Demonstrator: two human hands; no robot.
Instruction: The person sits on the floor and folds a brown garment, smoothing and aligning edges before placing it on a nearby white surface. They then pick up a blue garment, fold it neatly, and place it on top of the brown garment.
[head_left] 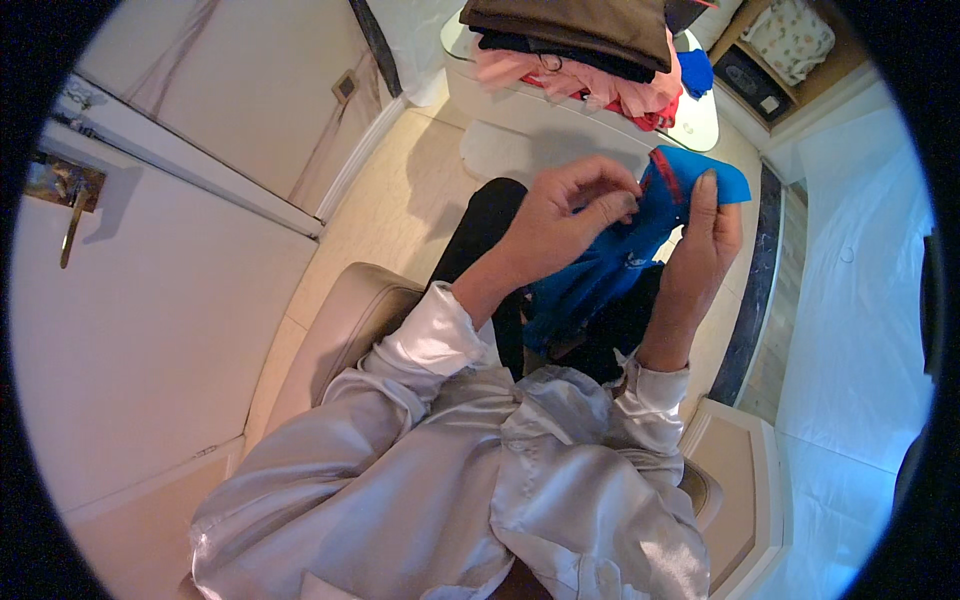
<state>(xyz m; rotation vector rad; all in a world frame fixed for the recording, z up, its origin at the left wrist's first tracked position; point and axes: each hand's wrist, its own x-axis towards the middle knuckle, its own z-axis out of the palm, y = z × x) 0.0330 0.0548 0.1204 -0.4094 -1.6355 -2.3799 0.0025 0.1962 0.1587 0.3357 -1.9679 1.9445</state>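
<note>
I see the blue garment (610,262) held up over my lap, between both hands, a soft knit piece with a red strip at its collar; its lower part hangs slack down toward my dark trousers (480,235). My left hand (560,222) has its fingers drawn narrow, pinching the cloth near the collar between thumb and fingertips. My right hand (708,235) stands upright at the garment's right edge, thumb pressed along the blue cloth, fingers closed behind it, so it too holds the garment. I judge the cloth light, limp and easy to crease, not fragile and not slippery; it will droop wherever it is not supported, so the firmer collar edge and the side hems look to me the best places to take hold, with the hands apart to keep it spread. Both my sleeves are a shiny pale satin shirt (480,470), and I sit on a beige padded seat (345,320). Far from me, just beyond the hands, stands a white worktop (520,110) bearing a pile of folded clothes (580,45): brown on top, dark beneath, then pink and red, with a blue bit at its right. To the left is a white door with a brass handle (70,215); to the right a white sheet (850,300) covers a bed.
</note>
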